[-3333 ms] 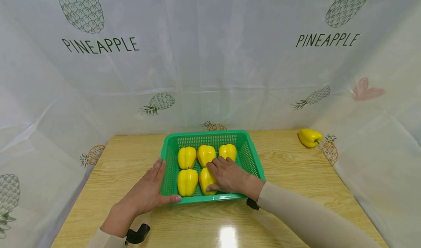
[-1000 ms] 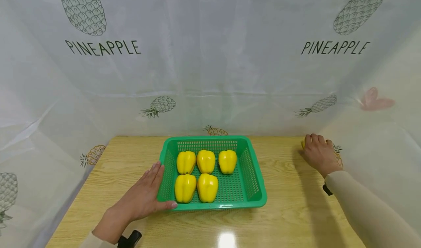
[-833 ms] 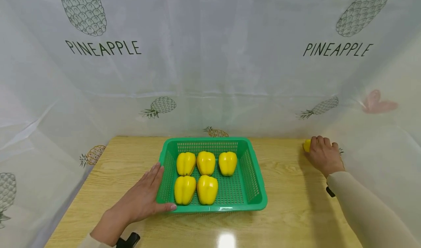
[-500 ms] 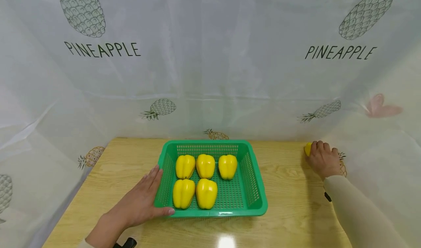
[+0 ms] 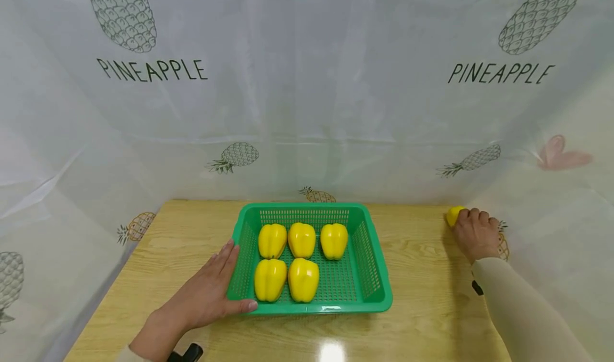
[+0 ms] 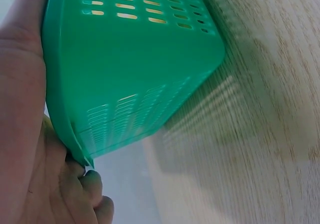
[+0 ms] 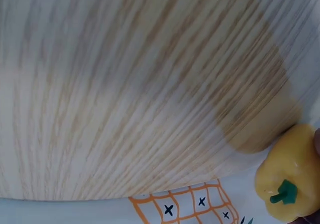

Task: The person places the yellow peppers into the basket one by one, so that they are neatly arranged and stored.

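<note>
A green plastic basket (image 5: 380, 255) stands on the wooden table, holding several yellow bell peppers in two rows: three behind, two in front (image 5: 304, 280). Its front right part shows bare mesh floor. My left hand (image 5: 203, 292) rests at the basket's front left corner, fingers straight along the left rim and thumb on the front rim. At the table's far right corner, my right hand (image 5: 476, 235) grips another yellow bell pepper (image 5: 454, 216), largely hidden by the fingers. The right wrist view shows this pepper (image 7: 287, 166) with its green stem and a bit of finger at the edge.
The wooden table (image 5: 417, 287) stretches around the basket, bare between it and the right hand. A white sheet printed with pineapples (image 5: 312, 111) hangs behind and along both sides, close to the right hand.
My right hand has left the basket's front middle pepper and moved to the far right corner, where it now grips the lone pepper. The left hand stays at the basket corner.
</note>
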### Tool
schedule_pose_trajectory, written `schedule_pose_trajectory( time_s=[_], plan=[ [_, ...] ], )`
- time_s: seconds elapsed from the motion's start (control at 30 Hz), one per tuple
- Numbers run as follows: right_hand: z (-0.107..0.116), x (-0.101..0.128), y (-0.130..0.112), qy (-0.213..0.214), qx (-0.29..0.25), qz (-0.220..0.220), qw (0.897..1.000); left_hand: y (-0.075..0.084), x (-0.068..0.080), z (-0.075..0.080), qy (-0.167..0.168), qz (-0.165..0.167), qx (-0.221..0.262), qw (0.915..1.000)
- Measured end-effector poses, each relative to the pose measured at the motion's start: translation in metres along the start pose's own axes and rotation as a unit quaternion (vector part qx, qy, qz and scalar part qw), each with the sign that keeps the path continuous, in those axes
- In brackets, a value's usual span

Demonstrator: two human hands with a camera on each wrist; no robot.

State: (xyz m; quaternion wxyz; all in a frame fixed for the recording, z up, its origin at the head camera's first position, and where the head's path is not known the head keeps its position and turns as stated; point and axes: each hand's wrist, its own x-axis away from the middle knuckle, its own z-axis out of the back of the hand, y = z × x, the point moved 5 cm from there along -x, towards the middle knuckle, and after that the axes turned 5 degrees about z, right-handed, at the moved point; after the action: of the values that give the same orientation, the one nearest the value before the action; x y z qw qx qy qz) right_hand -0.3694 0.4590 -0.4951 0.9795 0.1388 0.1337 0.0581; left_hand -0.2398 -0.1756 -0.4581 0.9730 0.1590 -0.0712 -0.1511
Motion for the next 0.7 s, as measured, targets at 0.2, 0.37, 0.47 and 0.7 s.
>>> schedule_pose_trajectory(
  time_s=[0.2, 0.37, 0.47, 0.7],
  plan=[
    [0.008, 0.002, -0.01, 0.001, -0.023, 0.046, 0.999, 0.001, 0.001, -0.001, -0.004, 0.001, 0.006, 1.0],
    [0.014, 0.001, -0.023, -0.007, -0.044, 0.098, 0.994, 0.001, 0.0, 0.0, -0.004, -0.002, 0.005, 1.0],
    [0.015, 0.001, -0.03, 0.011, -0.05, 0.13, 0.99, 0.001, 0.0, 0.0, -0.001, -0.005, 0.005, 1.0],
    [0.019, 0.007, -0.036, 0.05, -0.056, 0.187, 0.98, 0.0, 0.0, 0.0, 0.002, -0.007, 0.005, 1.0]
  ],
)
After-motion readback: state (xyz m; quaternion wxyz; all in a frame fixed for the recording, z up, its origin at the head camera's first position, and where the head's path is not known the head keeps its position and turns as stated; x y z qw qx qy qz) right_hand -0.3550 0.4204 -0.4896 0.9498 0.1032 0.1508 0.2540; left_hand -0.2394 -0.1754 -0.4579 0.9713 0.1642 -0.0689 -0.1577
